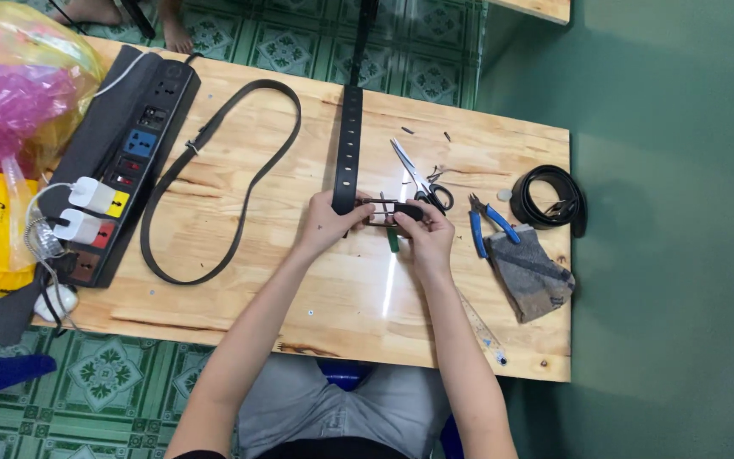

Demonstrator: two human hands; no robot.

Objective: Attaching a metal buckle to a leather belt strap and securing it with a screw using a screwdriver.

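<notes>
Belt (349, 136) leather runs up the middle of the table (316, 297), its near end pinched in the left hand (326, 223). The right hand (425, 234) is closed on the metal buckle (388, 212), so strap end and buckle meet between the two grips. The strap looks stiff along its length yet bendable, and light; the buckle is hard, small and likely slippery, best held by its frame edges, the strap just behind its tip. A green tool handle (393, 242) shows under the right fingers. Scissors (418, 178) and pliers (486, 223) lie just right of the hands, a coiled belt (545, 195) beyond, a looped strap (231, 170) to the left.
</notes>
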